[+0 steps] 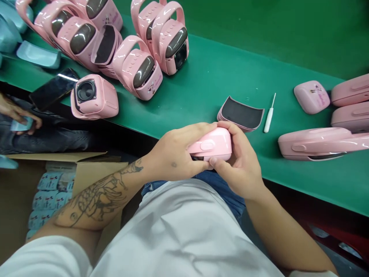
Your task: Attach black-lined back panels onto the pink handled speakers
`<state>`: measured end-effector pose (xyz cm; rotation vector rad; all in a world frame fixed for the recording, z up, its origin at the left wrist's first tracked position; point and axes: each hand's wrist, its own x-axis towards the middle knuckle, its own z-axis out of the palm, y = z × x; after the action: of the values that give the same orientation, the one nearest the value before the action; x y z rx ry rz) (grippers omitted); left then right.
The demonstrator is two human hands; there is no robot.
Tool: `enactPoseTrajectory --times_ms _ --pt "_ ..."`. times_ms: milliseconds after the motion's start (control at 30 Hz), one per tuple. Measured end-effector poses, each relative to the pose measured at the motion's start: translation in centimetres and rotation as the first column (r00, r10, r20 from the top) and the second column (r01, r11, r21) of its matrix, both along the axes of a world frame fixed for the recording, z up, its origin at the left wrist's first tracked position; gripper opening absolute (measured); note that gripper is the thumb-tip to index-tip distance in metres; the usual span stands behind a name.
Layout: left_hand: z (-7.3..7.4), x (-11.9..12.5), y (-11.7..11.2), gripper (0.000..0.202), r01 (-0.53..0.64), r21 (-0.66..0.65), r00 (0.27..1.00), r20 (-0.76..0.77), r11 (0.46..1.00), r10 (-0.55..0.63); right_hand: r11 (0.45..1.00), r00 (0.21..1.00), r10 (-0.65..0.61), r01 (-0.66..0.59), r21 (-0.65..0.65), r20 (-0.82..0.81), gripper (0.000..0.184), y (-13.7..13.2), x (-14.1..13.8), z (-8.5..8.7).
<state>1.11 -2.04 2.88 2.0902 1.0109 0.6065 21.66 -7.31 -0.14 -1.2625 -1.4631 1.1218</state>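
**Held piece:** a pink plastic housing point(211, 144), rounded and glossy, with a small oval raised mark on its upper face and a dark opening along its near edge, held over the near edge of the tabletop.

**Left hand:** the left hand point(173, 154) grasps the housing from the left, with its fingers across the top and its thumb near the dark opening. A tattoo covers the forearm point(98, 196).

**Right hand:** the right hand point(240, 163) grips the housing from the right, with its fingers curled over the top and its thumb along the underside.

**Nearest items:** a curved dark pad with a pink rim point(240, 113) lies just beyond the hands, beside a small white-handled screwdriver point(269, 117).

**Right of the hands:** a pink case with a cartoon print point(311, 97) and several long pink shells point(319, 142) lie on the green tabletop point(201, 84).

**Far left of the tabletop:** pink devices with straps and dark brown windows point(138, 67) stand in a cluster, near a pink housing with a round black opening point(93, 96), a black phone point(53, 88) and pale blue plastic pieces point(38, 54).

**Below the tabletop:** an open cardboard box point(86, 169) holds blue-printed packets point(49, 196). To its left, a co-worker's hand point(17, 115) holds a pale blue piece point(21, 125).
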Motion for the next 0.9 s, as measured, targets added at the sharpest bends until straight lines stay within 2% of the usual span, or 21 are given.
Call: enactPoseTrajectory --times_ms 100,233,367,500,600,767,900 --pt "0.4 0.0 0.0 0.071 -0.039 0.0 0.999 -0.01 0.999 0.039 0.996 0.995 -0.094 0.094 -0.002 -0.029 0.068 -0.1 -1.0 -0.2" --pt "0.2 -0.4 0.5 0.067 -0.037 -0.05 0.997 0.067 0.998 0.041 0.981 0.975 -0.191 0.192 0.0 -0.113 0.077 -0.3 -1.9 -1.9" --pt "-0.6 -0.4 0.6 0.065 -0.058 -0.128 0.985 0.153 0.99 0.078 0.977 0.956 -0.207 0.213 0.009 -0.211 0.078 -0.4 -2.6 -3.0" --pt "-1.0 -0.3 0.5 0.067 -0.083 -0.191 0.975 0.186 0.978 0.119 0.974 0.953 -0.215 0.225 0.02 -0.213 0.072 -0.3 -3.2 -2.9" --pt "-1.2 -0.2 0.4 0.068 -0.092 -0.19 0.974 0.187 0.977 0.128 0.971 0.953 -0.232 0.239 0.013 -0.195 0.073 -0.4 -3.5 -2.8" --pt "-1.4 -0.6 0.9 0.071 -0.061 -0.092 0.986 0.15 0.994 0.075 0.967 0.951 -0.241 0.253 0.036 -0.193 0.073 -0.6 -3.4 -3.2" --pt "-1.3 -0.8 1.3 0.086 0.021 -0.07 0.998 0.057 0.997 -0.017 0.971 0.958 -0.218 0.232 0.059 -0.188 0.076 -0.4 -2.6 -3.1"
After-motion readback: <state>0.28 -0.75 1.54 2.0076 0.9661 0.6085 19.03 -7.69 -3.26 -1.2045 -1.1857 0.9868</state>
